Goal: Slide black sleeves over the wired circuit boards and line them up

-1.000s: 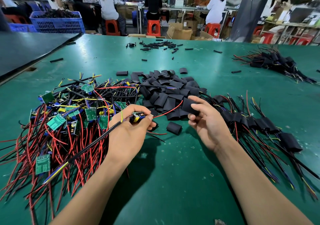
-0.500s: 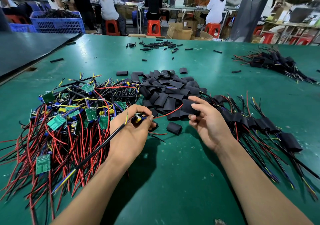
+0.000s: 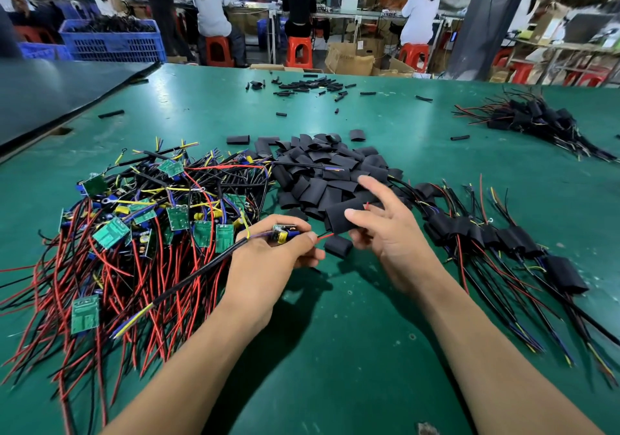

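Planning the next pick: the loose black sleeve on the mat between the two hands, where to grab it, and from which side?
Pinch the loose sleeve across its two folded side edges, coming straight down from above. It lies flattened on the green mat, so its broad faces can't be pinched, and both ends should stay free for the board. Which end gapes wider is unclear.

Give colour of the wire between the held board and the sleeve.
Red wire, clearest in the head view.
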Demonstrator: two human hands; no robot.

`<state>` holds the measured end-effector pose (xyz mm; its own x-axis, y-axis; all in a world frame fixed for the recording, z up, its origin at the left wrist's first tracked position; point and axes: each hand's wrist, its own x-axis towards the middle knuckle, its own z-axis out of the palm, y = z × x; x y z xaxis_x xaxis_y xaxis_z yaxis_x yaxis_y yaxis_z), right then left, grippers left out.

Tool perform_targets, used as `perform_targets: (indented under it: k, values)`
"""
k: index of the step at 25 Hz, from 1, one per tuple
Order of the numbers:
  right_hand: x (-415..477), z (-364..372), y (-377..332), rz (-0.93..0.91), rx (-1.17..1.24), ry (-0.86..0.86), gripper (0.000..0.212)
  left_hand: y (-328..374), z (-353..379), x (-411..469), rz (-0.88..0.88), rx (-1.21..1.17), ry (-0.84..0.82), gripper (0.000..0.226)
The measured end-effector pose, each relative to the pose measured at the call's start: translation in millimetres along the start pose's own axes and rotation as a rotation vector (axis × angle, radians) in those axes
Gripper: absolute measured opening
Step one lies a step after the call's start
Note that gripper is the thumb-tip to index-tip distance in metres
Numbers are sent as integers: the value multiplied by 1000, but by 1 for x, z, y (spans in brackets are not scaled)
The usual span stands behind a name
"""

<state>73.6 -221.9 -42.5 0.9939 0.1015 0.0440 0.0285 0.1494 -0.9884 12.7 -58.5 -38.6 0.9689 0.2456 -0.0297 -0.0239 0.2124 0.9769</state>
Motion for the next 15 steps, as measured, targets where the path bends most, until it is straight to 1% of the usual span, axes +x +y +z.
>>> perform_targets:
  k: [2, 3, 4, 8, 10, 11, 13, 15]
  values:
    - [1, -2, 0, 0, 39, 68, 72, 1, -1, 2, -2, -53, 21, 9]
    - [2, -3, 0, 13, 69, 68, 77, 2, -2, 3, -6, -84, 28, 10]
    - [2, -3, -1, 29, 96, 53, 77, 3, -3, 3, -10, -115, 33, 10]
    - [-3, 6, 0, 135, 244, -49, 58, 2, 0, 3, 30, -183, 77, 13]
    - [-7, 16, 4, 181, 328, -112, 40, 0, 3, 2, 11, -198, 74, 13]
    - [-9, 20, 7, 193, 333, -131, 29, -1, 4, 1, -15, -201, 68, 12]
    - [-12, 27, 11, 200, 304, -117, 9, -3, 3, 1, -85, -188, 49, 10]
    - [-11, 26, 11, 185, 278, -62, 9, -2, 3, 3, -150, -181, 2, 12]
